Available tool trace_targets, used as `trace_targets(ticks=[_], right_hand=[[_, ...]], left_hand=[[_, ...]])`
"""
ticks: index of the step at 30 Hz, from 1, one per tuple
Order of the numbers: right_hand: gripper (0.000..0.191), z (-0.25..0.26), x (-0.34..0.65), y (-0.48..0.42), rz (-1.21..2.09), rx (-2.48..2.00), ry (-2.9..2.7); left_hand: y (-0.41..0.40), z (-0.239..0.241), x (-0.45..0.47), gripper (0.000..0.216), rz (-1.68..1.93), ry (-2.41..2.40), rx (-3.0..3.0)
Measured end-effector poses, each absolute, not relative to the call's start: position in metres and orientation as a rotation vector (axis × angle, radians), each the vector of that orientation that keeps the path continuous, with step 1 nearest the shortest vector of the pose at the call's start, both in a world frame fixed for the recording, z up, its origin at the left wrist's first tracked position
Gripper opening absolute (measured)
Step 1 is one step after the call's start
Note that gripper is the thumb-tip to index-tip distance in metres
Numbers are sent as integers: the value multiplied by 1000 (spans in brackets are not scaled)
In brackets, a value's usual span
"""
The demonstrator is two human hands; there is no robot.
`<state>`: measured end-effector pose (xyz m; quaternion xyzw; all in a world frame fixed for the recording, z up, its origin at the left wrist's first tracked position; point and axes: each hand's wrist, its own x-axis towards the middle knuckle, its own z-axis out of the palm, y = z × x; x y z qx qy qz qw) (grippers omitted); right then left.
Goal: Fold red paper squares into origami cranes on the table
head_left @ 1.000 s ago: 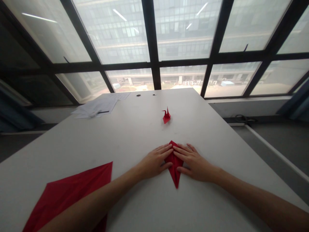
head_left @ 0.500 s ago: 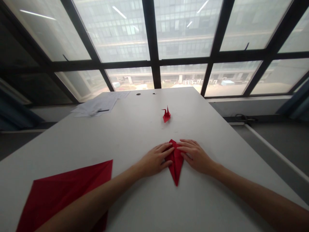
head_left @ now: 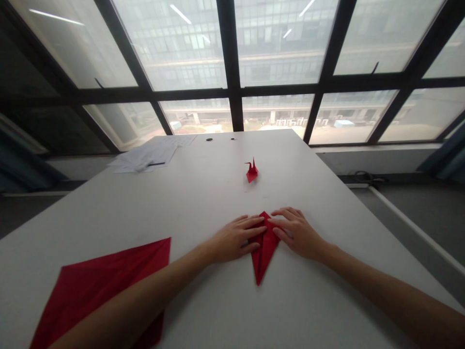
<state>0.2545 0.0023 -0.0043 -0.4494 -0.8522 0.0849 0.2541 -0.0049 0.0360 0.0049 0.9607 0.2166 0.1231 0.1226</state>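
Here we are at the white table (head_left: 203, 194), both hands down on the folded red paper (head_left: 262, 259). Our left hand (head_left: 234, 238) lies flat, fingers stretched out and close together, fingertips resting on the paper's left flap. It grips nothing, it only presses. Our right hand (head_left: 298, 233) mirrors it from the other side, open and a little arched, fingertips on the upper right edge near the top point.

The paper sits between the two hands, a narrow kite shape, its long tip pointing back toward us past the wrists. Pressing from both sides looks to us like a way to pin the flaps flat against the tabletop, so the creases hold and the piece does not slide.

Beyond the fingertips, well apart, a small red paper crane (head_left: 251, 171) stands upright on the table. Out past the left forearm, near us, a large red sheet (head_left: 105, 286) lies flat, partly hidden by that arm. Far beyond the left hand, a stack of white papers (head_left: 145, 156) rests by the window (head_left: 283, 43).
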Motion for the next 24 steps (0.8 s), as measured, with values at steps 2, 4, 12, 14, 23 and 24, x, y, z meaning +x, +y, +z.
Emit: trace_targets(ticks=[2, 4, 12, 14, 23, 24], right_hand=[[32, -8, 257, 6, 198, -1263, -2328], [32, -10, 258, 8, 197, -1271, -2362], [35, -12, 257, 9, 172, -1334, -2394], [35, -12, 256, 9, 169, -1342, -2398], [37, -9, 257, 11, 131, -1317, -2407], [37, -9, 257, 12, 119, -1320, -2409]], left_hand=[[36, 8, -5, 52, 322, 592, 2804], [35, 10, -5, 53, 292, 572, 2799], [35, 10, -6, 54, 275, 564, 2785], [36, 10, -6, 53, 269, 568, 2795], [35, 12, -4, 52, 293, 544, 2798], [35, 12, -4, 52, 288, 548, 2800]])
